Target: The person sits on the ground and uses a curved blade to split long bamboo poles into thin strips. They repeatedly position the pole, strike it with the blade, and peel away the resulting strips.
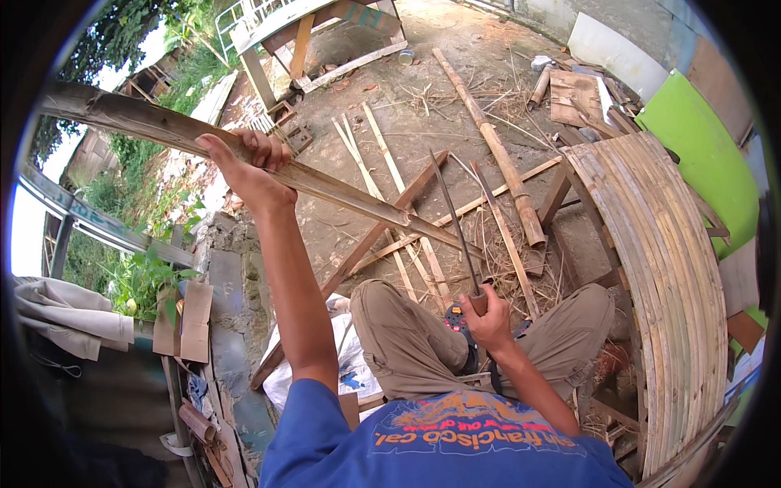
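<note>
Upper left of the frame, your left hand (248,167) clamps a long bamboo strip (244,159). Lower centre, your right hand (488,321) grips a long knife (455,228) tight.

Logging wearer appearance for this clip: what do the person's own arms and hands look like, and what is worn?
Both forearms are bare, and so are the left hand and the right hand: no gloves, watch or rings visible. A blue short-sleeved T-shirt with orange and red printed lettering covers the upper arms. Khaki trousers show below.
</note>
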Demonstrator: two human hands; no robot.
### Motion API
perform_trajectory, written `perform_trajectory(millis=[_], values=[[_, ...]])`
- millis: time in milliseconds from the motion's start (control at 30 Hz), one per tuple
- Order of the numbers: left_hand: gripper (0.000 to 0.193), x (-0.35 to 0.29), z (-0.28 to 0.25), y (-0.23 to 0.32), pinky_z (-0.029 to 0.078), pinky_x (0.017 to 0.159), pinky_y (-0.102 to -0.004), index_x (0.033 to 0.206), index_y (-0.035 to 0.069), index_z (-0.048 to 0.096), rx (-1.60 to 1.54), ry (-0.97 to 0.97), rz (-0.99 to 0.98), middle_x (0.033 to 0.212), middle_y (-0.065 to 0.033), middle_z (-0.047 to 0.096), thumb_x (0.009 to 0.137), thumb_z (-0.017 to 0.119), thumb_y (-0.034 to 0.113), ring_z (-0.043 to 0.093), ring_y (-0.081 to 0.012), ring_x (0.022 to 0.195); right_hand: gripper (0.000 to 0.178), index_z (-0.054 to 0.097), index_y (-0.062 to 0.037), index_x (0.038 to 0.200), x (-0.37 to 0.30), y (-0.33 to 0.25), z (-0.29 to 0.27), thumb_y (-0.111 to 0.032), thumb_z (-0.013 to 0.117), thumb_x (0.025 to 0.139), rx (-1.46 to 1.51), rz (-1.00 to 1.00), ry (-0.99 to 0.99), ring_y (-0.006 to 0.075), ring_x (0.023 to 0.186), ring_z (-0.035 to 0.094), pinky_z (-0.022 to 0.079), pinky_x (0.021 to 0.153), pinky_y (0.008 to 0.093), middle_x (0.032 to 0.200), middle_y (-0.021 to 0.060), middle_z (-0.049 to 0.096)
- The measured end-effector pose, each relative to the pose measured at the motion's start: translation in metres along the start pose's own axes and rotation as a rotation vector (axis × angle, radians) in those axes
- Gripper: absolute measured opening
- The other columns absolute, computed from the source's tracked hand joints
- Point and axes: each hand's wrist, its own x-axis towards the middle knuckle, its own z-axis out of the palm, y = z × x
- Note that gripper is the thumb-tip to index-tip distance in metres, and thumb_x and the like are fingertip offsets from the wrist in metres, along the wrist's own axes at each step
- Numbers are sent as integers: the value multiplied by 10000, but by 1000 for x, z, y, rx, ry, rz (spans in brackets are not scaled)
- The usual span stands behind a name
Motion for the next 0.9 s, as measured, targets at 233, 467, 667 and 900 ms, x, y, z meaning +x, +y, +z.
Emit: perform_trajectory(millis=[233,467,667,900], values=[[660,-24,41,-1,217,457,-277,807,85,398,0,-88,10,629,9,301,946,443,729,239,-107,483,308,576,21,929,40,-36,24,-261,699,937,45,-113,44,126,534,583,438,505,326,583,88,585],[657,-24,62,-6,227,466,-277,788,83,402,28,-126,32,643,6,307,941,476,717,258,-107,489,266,579,38,950,52,-86,8,-215,662,956,131,-263,61,107,582,603,460,528,297,638,96,603],[634,-30,76,-16,231,484,-268,816,100,388,30,-198,10,665,12,315,939,487,714,247,-95,497,264,590,36,895,56,-49,4,-212,650,962,-30,-61,70,117,549,549,422,514,307,625,81,583],[612,-36,102,-21,253,473,-275,820,105,398,10,-236,7,665,21,315,935,523,692,268,-95,494,263,617,37,946,50,-90,-23,-220,671,938,67,-199,187,244,573,684,477,531,367,640,173,634]])
